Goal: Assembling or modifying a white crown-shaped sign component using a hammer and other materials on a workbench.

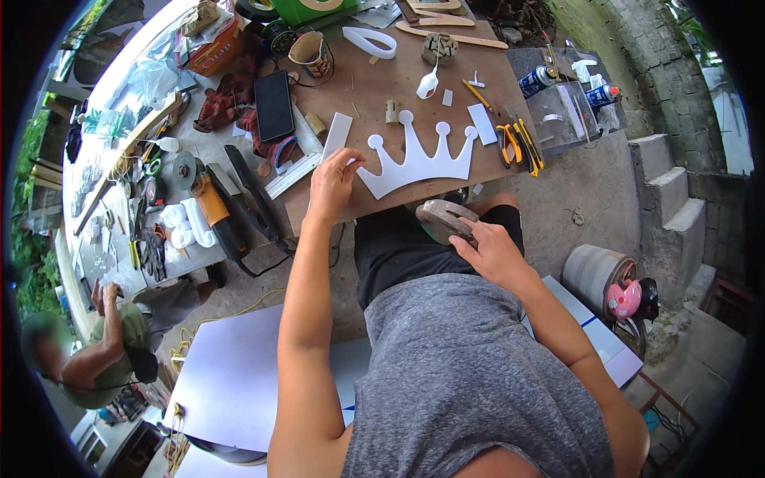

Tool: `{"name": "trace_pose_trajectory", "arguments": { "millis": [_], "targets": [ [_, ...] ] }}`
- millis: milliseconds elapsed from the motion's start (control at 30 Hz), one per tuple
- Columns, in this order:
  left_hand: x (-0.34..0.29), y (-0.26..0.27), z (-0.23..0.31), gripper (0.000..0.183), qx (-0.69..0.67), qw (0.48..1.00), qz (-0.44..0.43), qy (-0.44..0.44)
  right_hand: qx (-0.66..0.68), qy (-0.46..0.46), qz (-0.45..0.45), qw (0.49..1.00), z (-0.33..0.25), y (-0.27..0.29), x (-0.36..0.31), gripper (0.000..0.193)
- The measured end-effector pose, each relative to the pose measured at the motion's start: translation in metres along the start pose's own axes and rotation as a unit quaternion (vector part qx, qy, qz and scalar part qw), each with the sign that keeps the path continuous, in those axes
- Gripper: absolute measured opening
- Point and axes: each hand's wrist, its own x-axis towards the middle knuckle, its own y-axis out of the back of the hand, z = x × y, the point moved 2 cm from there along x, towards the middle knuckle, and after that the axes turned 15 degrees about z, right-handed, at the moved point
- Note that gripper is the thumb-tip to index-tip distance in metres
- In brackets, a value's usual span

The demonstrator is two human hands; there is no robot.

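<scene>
A white crown-shaped cutout (418,166) with round-tipped points lies near the front edge of the brown work board (382,88). My left hand (333,182) is at its left end, with thumb and fingertips pinched together there; they cover the leftmost tip. Over my lap, just off the board's edge, my right hand (492,248) grips a thick, round, brown-grey roll (443,217) that resembles a roll of tape. A white strip (338,135) lies beside my left hand, and a small white rectangle (481,124) lies by the crown's right end.
Yellow-and-black cutters (526,147) and orange-handled pliers (507,145) lie to the right. A glue bottle (428,83) is farther back. On the left are a phone (275,106), an angle grinder (209,203) and clutter. Another person (103,342) sits at the far left.
</scene>
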Motion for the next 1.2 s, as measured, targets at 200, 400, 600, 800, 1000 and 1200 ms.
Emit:
{"name": "trace_pose_trajectory", "arguments": {
  "millis": [200,400,600,800,1000,1200],
  "targets": [
    [0.016,0.005,0.001,0.009,0.053,0.993,-0.088,-0.064,-0.001,0.016,-0.001,1.0,0.001,-0.002,-0.002,0.034],
    [0.019,0.006,-0.005,0.01,0.046,0.988,-0.121,-0.08,-0.009,-0.009,-0.014,1.0,-0.01,0.001,0.005,0.033],
    [0.021,0.005,-0.007,0.009,0.052,0.987,-0.131,-0.08,-0.023,0.007,0.005,1.0,-0.019,-0.005,0.026,0.044],
    [0.018,0.006,-0.006,0.01,0.06,0.987,-0.12,-0.094,-0.019,0.065,0.043,0.997,-0.031,-0.03,0.064,0.03],
    [0.018,0.007,-0.004,0.013,0.07,0.987,-0.122,-0.08,-0.068,0.065,0.006,0.996,-0.046,-0.052,0.098,0.03],
    [0.017,0.003,-0.012,0.01,0.098,0.984,-0.122,-0.087,-0.123,0.091,-0.017,0.988,-0.041,-0.068,0.108,0.029]
  ]
}}
